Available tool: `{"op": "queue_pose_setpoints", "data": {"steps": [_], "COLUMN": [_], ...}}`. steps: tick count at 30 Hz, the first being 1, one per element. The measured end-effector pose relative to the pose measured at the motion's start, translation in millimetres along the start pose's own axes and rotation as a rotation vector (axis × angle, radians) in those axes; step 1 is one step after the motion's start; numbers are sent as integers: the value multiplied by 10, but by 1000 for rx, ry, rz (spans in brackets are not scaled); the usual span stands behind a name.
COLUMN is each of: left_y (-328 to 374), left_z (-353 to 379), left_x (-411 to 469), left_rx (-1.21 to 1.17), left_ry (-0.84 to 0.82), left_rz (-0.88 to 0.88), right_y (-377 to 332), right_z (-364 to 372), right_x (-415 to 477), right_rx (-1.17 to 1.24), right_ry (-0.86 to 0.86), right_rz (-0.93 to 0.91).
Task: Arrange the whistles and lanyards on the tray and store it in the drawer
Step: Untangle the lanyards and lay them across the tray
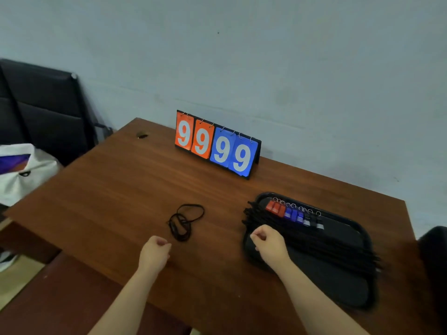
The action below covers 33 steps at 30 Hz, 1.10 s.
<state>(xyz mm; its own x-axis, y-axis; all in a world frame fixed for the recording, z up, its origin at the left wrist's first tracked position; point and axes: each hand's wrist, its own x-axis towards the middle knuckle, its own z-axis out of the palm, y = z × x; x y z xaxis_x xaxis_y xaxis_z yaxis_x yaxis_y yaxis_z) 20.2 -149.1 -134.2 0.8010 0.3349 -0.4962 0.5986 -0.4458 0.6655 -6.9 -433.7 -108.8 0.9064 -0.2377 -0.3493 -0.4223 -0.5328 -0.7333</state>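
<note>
Whistles [294, 215] at 12 o'clock edge of tray [338, 291]. Left hand [154, 250] clenched empty, loose lanyard [186, 221] at 1 o'clock; right hand [268, 241] grasp unclear.

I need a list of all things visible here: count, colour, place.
table: one, brown, under everything
scoreboard: one, two orange and two blue nines, table's far edge
tray: one, black, table's right side
whistles: about nine, red, blue, dark, row at tray's far end
lanyards: many, black, across tray
loose lanyard: one, black, table's middle
chair: one, black, far left
bag: one, white, left of table
left hand: one, curled, above table beside loose lanyard
right hand: one, curled, over lanyards on tray
</note>
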Motion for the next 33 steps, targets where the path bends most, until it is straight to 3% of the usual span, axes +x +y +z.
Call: {"op": "queue_pose_setpoints", "data": {"steps": [4,7,11,16,22,26,29,33], "left_y": [-90,-102,-38,-12,344,743,958,1146], "left_z": [-8,47,95,93,-40,-99,-55,61], "left_x": [103,176,212,182,-65,-336,-497,-619], "left_rx": [318,693,894,679,-10,-284,-206,-208], "left_ry": [-110,-147,-164,-13,238,100,-15,-124], "left_rz": [262,442,476,553,613,624,764,757], "right_y": [-221,-318,-408,-487,-793,-1144,-1316,-1340], "right_z": [336,510,673,760,688,462,299,30], "right_x": [37,19,-3,-18,-11,-72,-141,-187], "right_rx": [-86,-129,-186,-201,-37,166,213,210], "right_ry": [-171,-241,-297,-343,-301,-297,-143,50], "right_rz": [-69,-129,-195,-234,-200,-315,-400,-369]}}
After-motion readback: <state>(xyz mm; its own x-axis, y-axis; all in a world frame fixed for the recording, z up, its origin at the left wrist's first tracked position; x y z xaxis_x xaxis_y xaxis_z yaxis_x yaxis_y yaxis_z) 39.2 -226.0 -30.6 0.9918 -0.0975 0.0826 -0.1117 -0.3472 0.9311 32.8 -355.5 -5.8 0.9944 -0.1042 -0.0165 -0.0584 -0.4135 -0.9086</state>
